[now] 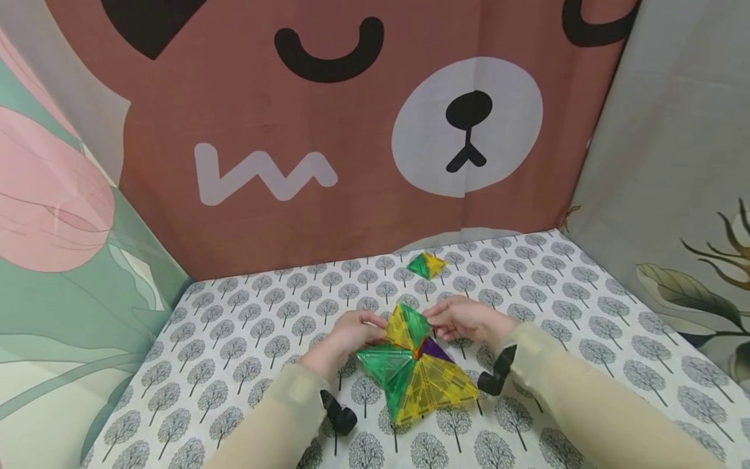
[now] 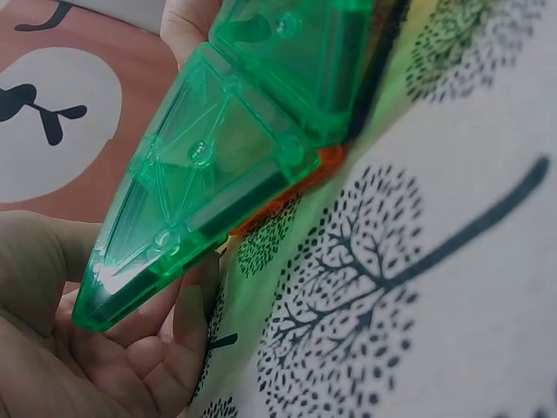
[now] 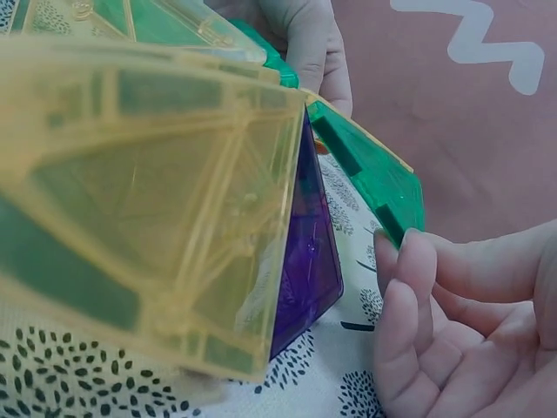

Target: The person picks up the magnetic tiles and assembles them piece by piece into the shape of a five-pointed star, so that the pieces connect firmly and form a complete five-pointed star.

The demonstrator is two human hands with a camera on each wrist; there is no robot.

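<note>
Translucent triangular magnetic tiles are joined into a star-like shape in the middle of the cloth. Its left part has green tiles (image 1: 388,368), its front yellow tiles (image 1: 442,389), and a purple tile (image 1: 436,350) shows at the right. At its far side, a yellow tile (image 1: 397,329) and a green tile (image 1: 415,322) stand side by side in a raised point. My left hand (image 1: 359,331) grips the yellow one by its left edge. My right hand (image 3: 474,318) pinches the green one's outer corner between thumb and fingers. An orange piece (image 2: 291,196) peeks from beneath the green tiles.
A small green-and-yellow tile piece (image 1: 427,266) lies apart, toward the back of the tree-print cloth (image 1: 246,339). A hanging with a bear design (image 1: 351,117) rises behind the surface, with printed fabric (image 1: 53,195) at the left and more fabric at the right.
</note>
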